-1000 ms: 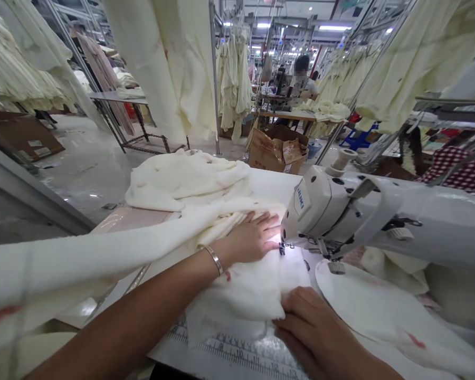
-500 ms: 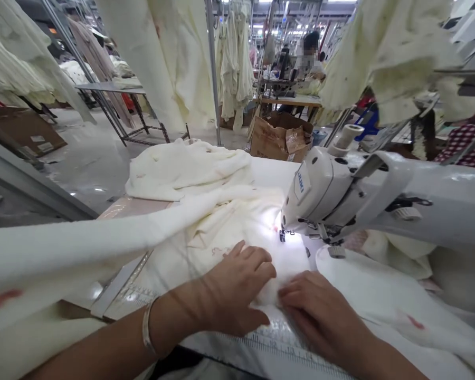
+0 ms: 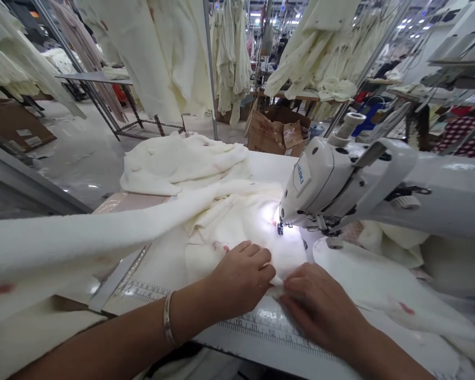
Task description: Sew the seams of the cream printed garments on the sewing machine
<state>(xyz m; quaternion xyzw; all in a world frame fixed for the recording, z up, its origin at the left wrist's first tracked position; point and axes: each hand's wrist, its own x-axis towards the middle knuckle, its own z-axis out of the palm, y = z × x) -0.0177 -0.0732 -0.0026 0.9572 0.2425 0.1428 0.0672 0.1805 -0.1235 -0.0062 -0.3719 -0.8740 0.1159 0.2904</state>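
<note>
A cream fleece-like fabric (image 3: pixel 237 221) with small reddish marks spreads over the sewing table, its right part lying beneath the needle area of a white sewing machine (image 3: pixel 320 184). The machine's lamp lights the cloth there. My left hand (image 3: pixel 245 274), with a bangle at the wrist, is closed on the near edge of the fabric. Facing it, my right hand (image 3: pixel 320 301) pinches the same edge; a small fold of cloth shows between the two hands. Both fingertips are partly hidden. Below them, a printed ruler (image 3: pixel 261 330) runs along the table's front.
A heap of cream fabric (image 3: pixel 182 161) lies at the table's back. Another cream piece (image 3: pixel 380 279) lies right of my right hand. Garments (image 3: pixel 174 58) hang from rails ahead. An open cardboard box (image 3: pixel 275 129) stands on the floor behind the table.
My left hand's fingers and thumb have closed onto the fabric's edge, and a fold now shows between my hands. The view has shifted slightly. The fabric stays under the machine.
</note>
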